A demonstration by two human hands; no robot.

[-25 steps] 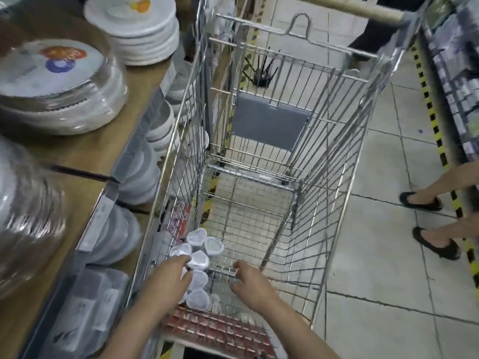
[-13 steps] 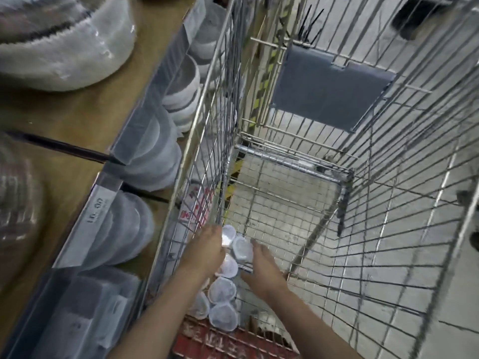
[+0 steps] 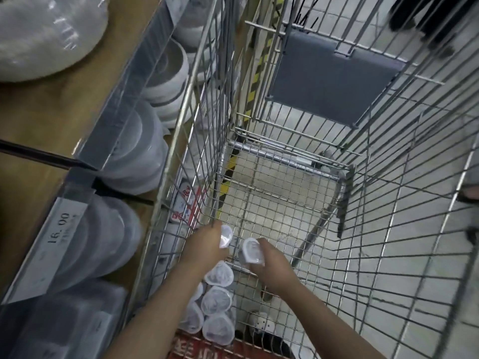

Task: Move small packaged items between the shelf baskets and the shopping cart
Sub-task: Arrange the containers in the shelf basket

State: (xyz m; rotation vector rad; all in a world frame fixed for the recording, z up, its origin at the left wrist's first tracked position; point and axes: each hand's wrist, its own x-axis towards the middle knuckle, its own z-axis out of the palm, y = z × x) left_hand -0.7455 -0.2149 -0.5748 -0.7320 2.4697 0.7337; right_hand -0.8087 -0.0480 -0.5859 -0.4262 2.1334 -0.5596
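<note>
Both my hands reach down into the wire shopping cart (image 3: 285,208). My left hand (image 3: 204,248) grips a small clear sealed cup (image 3: 226,236) at its fingertips. My right hand (image 3: 272,268) holds another small sealed cup (image 3: 252,251), lid facing up. Between my forearms, several more of the same little cups (image 3: 216,301) lie in a cluster on the cart floor near its front end.
A wooden shelf (image 3: 51,117) runs along the cart's left side, stacked with clear plastic containers (image 3: 121,229) and white bowls (image 3: 168,81), with a price tag (image 3: 58,229). The cart's grey child-seat flap (image 3: 331,79) hangs at the far end. Another person's feet (image 3: 471,193) show at right.
The camera dropped closer into the cart. Both hands moved forward over the cups and each has lifted one cup off the cluster.
</note>
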